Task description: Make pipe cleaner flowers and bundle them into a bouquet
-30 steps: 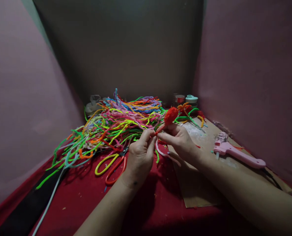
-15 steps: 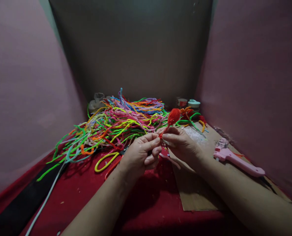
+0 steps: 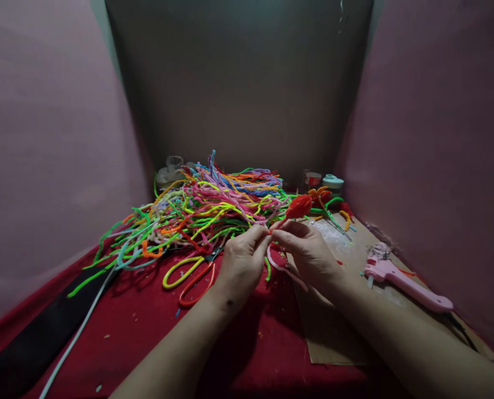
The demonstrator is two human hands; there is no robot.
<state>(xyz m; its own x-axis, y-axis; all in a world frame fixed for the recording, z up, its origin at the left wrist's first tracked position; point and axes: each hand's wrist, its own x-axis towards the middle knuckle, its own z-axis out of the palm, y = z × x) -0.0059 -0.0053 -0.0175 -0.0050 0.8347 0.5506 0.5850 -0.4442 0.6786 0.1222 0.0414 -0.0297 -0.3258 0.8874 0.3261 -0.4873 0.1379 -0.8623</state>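
Observation:
A red pipe-cleaner flower [image 3: 299,206], bud-shaped with a thin red stem, tilts up and to the right between my hands. My left hand [image 3: 247,257] pinches the lower end of its stem. Close beside it, my right hand [image 3: 303,246] grips the same stem just under the bud. The fingertips of both hands nearly meet there and hide the stem's end. Below them a pale pink pipe cleaner [image 3: 288,271] lies curved over the red cloth. Scissors [image 3: 197,282] with one yellow and one red handle lie left of my left hand, their blades partly covered.
A heap of many-coloured pipe cleaners [image 3: 214,202] spreads behind my hands. On the right, a pink glue gun [image 3: 408,282] lies on a cardboard sheet [image 3: 334,338]. Small jars [image 3: 333,182] stand at the back. A white cord [image 3: 78,332] crosses the left side.
The red flower has tipped from nearly upright toward the right. My left hand has turned, its knuckles now facing up, and more of the scissors shows.

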